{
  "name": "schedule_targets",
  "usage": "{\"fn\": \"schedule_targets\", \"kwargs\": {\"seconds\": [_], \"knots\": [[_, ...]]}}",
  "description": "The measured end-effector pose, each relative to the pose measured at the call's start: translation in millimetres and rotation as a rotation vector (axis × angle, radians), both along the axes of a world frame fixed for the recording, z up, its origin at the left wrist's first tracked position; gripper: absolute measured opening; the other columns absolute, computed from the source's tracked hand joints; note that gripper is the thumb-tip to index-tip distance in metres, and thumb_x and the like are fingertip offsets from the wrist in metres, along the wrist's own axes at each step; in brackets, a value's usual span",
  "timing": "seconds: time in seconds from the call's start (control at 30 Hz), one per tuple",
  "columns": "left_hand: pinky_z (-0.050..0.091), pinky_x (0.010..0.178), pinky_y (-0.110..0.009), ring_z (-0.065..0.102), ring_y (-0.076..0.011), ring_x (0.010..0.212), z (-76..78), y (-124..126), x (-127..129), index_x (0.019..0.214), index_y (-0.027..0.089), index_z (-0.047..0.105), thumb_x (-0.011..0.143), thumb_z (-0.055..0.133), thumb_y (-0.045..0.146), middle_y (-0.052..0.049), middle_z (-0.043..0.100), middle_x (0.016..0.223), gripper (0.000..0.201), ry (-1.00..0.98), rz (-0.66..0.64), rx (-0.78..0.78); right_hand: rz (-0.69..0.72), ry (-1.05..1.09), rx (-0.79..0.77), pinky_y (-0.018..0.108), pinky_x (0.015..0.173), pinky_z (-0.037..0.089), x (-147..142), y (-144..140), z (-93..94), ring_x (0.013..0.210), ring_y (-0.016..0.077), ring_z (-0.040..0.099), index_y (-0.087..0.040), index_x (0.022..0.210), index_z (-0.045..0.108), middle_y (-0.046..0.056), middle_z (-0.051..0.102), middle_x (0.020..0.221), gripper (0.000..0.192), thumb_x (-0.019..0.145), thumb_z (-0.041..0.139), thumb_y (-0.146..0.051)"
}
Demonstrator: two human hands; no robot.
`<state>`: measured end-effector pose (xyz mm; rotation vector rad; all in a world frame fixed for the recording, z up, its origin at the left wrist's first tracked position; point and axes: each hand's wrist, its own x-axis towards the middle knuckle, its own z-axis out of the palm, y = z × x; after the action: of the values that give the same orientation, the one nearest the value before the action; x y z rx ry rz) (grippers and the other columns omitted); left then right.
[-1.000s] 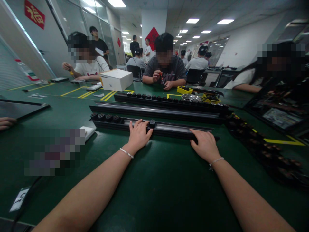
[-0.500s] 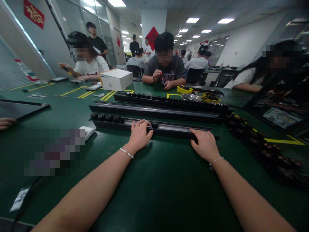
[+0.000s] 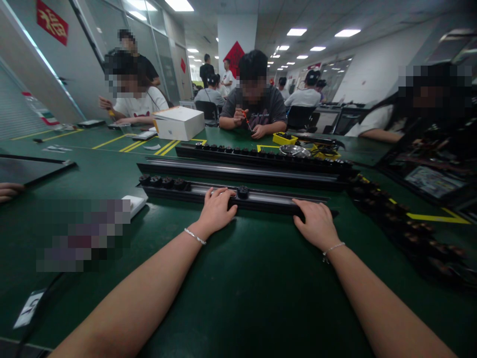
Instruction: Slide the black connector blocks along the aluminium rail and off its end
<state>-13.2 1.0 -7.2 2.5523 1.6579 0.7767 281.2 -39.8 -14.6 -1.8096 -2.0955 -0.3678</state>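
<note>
A long black rail [image 3: 268,199] with a shiny channel lies crosswise in front of me. My left hand [image 3: 218,211] rests over its middle, fingers stretched into the channel and thumb apart at the near side. Just right of those fingertips sits a single round black socket-like module [image 3: 243,192] in the channel. Several similar black modules [image 3: 167,183] stand in a row at the rail's left end. My right hand [image 3: 316,221] grips the rail near its right end, fingers over the top and thumb on the near side. The fingertips of both hands are partly hidden.
Behind lies a second black rail [image 3: 238,171], then another rail with modules [image 3: 261,155]. More modules [image 3: 413,228] line the right. A white box [image 3: 181,124], yellow tray [image 3: 284,138] and metal bowl [image 3: 295,151] stand farther back. A co-worker [image 3: 253,102] opposite holds a red-handled screwdriver.
The single module has slid slightly right along the channel, and my left hand's fingers have shifted right with it. My right hand has stayed in place.
</note>
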Motion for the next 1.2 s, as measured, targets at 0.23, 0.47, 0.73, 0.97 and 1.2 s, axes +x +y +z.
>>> {"fn": "schedule_targets", "kwargs": {"seconds": [0.23,0.47,0.73,0.97,1.2], "knots": [[0.015,0.112,-0.049,0.047,-0.0213,0.122,-2.5,1,-1,0.113,0.023,0.055,0.083,0.05,0.031,-0.005,0.064,0.116,0.032,-0.012,-0.035,0.012,0.012,-0.015,0.02,0.05,0.101,0.031,1,0,-1.5,0.111,0.0256,0.052,-0.018,0.124,0.053,0.01,0.062,0.118,0.045,0.081,0.044,-0.029],[0.014,0.112,-0.048,0.051,-0.0211,0.117,-4.1,3,-2,0.111,0.025,0.057,0.082,0.05,0.03,-0.003,0.066,0.113,0.03,-0.039,-0.043,0.025,0.003,-0.044,0.049,0.049,0.101,0.031,-1,1,-3.6,0.109,0.0253,0.053,-0.015,0.122,0.054,0.012,0.062,0.116,0.044,0.08,0.045,-0.027],[0.012,0.113,-0.048,0.056,-0.02,0.111,-5.1,7,-1,0.106,0.027,0.059,0.082,0.051,0.031,0.001,0.067,0.109,0.026,-0.086,-0.028,-0.003,0.054,0.017,0.049,0.047,0.105,0.027,-22,-3,0.3,0.116,0.0261,0.049,-0.014,0.125,0.052,0.013,0.059,0.122,0.045,0.082,0.043,-0.023],[0.011,0.113,-0.048,0.056,-0.0205,0.109,-5.0,7,-1,0.104,0.027,0.061,0.08,0.051,0.03,0.0,0.068,0.107,0.026,-0.105,-0.014,-0.001,0.174,0.138,0.002,0.043,0.104,0.027,-88,9,4.7,0.114,0.0212,0.05,-0.019,0.125,0.051,0.009,0.059,0.124,0.044,0.082,0.044,-0.022],[0.011,0.113,-0.047,0.056,-0.0195,0.11,-5.5,6,1,0.105,0.028,0.061,0.079,0.052,0.029,0.002,0.068,0.109,0.028,-0.101,-0.011,0.0,0.151,0.071,-0.018,0.042,0.102,0.023,-113,15,6.6,0.105,0.0196,0.052,-0.028,0.122,0.054,0.004,0.063,0.115,0.044,0.081,0.044,-0.017]]}}
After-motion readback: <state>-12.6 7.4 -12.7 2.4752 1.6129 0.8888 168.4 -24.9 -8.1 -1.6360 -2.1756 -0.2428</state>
